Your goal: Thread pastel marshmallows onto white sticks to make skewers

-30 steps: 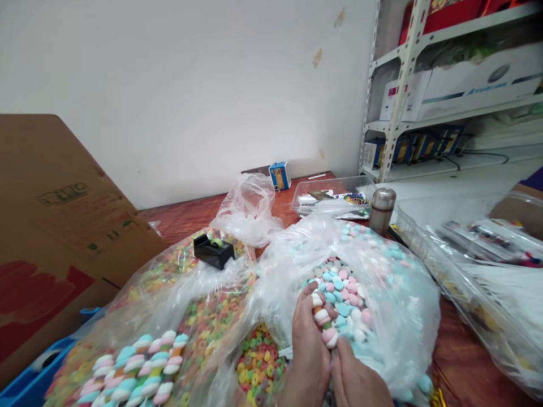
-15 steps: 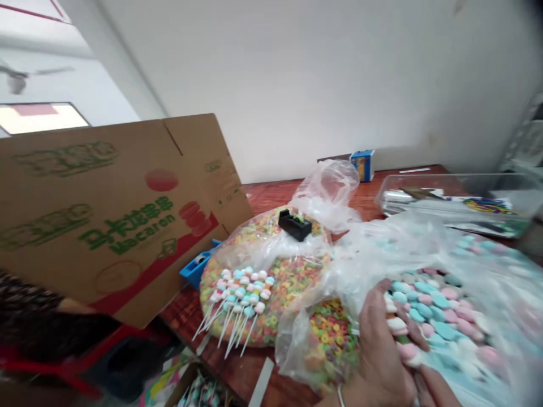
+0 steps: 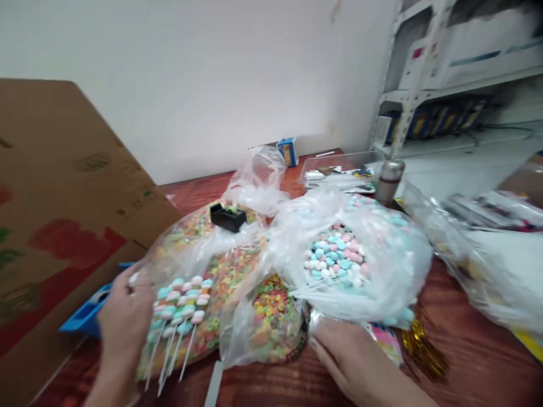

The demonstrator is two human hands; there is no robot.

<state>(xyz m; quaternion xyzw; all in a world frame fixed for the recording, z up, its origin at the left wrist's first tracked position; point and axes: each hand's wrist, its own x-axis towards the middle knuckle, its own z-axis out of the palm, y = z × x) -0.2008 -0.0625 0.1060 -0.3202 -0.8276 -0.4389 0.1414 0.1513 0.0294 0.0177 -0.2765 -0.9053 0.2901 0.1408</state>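
My left hand [image 3: 127, 316], curled and slightly blurred, is at the left edge of a pile of marshmallow skewers [image 3: 186, 302] with white sticks. A pale marshmallow piece [image 3: 133, 278] shows at its fingers, seemingly the end of a skewer in its grip. The pile lies on a large bag of coloured ring-shaped pieces [image 3: 237, 263]. My right hand [image 3: 352, 353] is at the front of a plastic bag of pink, blue and white candies [image 3: 337, 254]. Its fingertips are hidden by clear plastic. Several thin white sticks [image 3: 314, 289] lie just above this hand.
A black tape dispenser [image 3: 228, 217] rests on the ring bag. A blue dispenser [image 3: 87, 314] and a cardboard box [image 3: 76, 186] stand left. Behind are a clear tray [image 3: 314, 168] and a metallic cylinder [image 3: 389, 178]. Gold tinsel [image 3: 424, 350] lies right, below white shelving [image 3: 409, 113].
The view has swung right. My hands, together over the candy bag with a marshmallow skewer before, are now apart: left at the skewer pile, right at the bag's front edge.
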